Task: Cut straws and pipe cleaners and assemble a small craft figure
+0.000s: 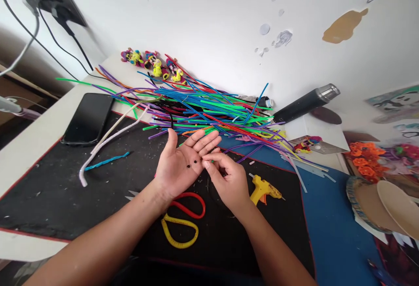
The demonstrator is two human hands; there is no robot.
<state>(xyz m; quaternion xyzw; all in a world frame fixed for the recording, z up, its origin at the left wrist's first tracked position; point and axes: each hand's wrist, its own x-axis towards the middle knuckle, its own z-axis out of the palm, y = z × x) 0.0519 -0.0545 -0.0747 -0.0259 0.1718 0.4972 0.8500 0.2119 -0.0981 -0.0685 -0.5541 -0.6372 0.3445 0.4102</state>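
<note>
My left hand point(178, 163) is held palm up with its fingers stretched out. Two small black beads point(195, 161) lie loose on the palm. Beside it, my right hand point(231, 181) has thumb and forefinger pinched together at the edge of the left palm; what is between the fingertips is too small to make out. Under my left wrist lie scissors with one red handle point(199, 202) and one yellow handle point(180, 246), their blades partly hidden. A yellow glue gun point(260, 187) rests on the black mat point(131, 203), right of my right hand.
A large pile of coloured pipe cleaners point(209, 107) spreads behind my hands. A phone point(87, 119) and a short blue twisted piece point(107, 160) are at left. Small colourful figures point(157, 65) stand by the wall. A black flask point(304, 102) leans at back right; orange flowers point(365, 159) are far right.
</note>
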